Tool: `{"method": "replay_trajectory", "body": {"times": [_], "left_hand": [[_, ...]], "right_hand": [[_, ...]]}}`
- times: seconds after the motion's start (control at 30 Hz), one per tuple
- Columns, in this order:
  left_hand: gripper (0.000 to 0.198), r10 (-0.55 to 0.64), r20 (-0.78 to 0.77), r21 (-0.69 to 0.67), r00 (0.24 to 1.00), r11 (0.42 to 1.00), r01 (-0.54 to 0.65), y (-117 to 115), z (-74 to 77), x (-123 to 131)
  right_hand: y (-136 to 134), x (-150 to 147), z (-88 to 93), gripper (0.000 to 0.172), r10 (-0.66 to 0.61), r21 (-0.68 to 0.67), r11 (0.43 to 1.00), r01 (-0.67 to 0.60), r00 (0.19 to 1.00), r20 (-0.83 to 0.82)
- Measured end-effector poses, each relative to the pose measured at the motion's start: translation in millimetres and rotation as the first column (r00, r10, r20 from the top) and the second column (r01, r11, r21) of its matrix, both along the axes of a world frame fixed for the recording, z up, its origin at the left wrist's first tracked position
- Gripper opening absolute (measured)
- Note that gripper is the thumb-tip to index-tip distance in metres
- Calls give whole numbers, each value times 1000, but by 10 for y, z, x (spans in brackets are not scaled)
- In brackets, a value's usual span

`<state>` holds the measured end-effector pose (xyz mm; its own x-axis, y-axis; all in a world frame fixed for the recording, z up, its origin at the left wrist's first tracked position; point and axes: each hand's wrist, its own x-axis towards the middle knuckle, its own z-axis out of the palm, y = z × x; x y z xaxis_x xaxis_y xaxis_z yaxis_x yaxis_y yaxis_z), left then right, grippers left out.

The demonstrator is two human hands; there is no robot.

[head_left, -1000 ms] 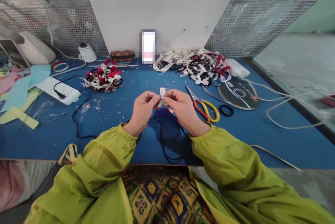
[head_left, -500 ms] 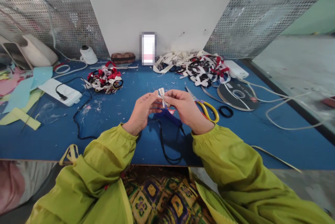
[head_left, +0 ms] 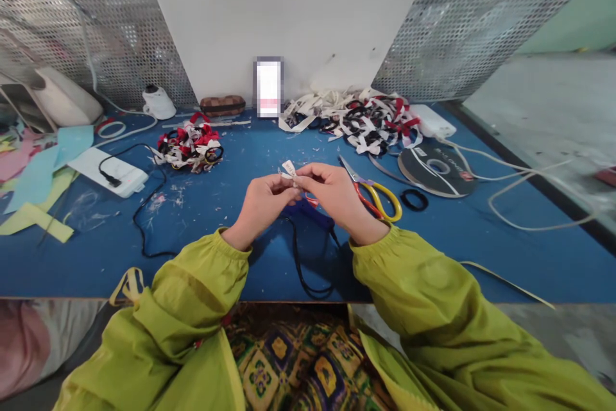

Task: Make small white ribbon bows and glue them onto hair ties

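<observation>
Between my hands is a white ribbon bow (head_left: 289, 168) with dark lettering, one loop pointing up and away from me. My left hand (head_left: 267, 201) pinches it from the left, thumb and fingers pressed together. From the other side my right hand (head_left: 332, 192) grips it with thumb and forefinger, so its knot is hidden by the fingertips. On the table beneath lies a dark blue hand tool (head_left: 312, 213) with a black cable, partly covered by my hands. Beside my right hand rest scissors (head_left: 385, 201) with yellow and orange handles, and a black hair tie (head_left: 414, 200).
A pile of white, black and red ribbon ties (head_left: 373, 119) lies at the back right, a smaller pile (head_left: 190, 145) at the left. Near them are a ribbon reel (head_left: 418, 167), a white power strip (head_left: 108, 170), a phone (head_left: 268, 87) and a brown case (head_left: 222, 105).
The bow has tilted left and more of it is covered by my fingers. My left fingers have closed in closer to my right fingertips. The camera view has shifted slightly.
</observation>
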<state>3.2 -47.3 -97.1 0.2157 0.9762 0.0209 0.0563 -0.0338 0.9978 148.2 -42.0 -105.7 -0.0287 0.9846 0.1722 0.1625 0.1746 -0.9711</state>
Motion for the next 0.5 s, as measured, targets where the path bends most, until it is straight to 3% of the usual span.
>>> {"method": "replay_trajectory", "body": {"times": [0.13,0.27,0.4,0.5], "left_hand": [[21,82,-35,42,996,996,-81,6,59,-33],[19,175,10,47,985,983,-175,8,90,-44],[20,183,143,-74,973,982,-174,-10,94,-21],[24,240,231,-151,943,966,-209,-7,104,-4]], "right_hand": [[9,57,55,11,34,56,998,-38,996,80],[-17,70,136,9,61,90,993,-73,990,130],[-43,35,182,15,26,-28,999,-29,995,-94],[-53,1,194,28,29,-191,977,-95,947,-320]]}}
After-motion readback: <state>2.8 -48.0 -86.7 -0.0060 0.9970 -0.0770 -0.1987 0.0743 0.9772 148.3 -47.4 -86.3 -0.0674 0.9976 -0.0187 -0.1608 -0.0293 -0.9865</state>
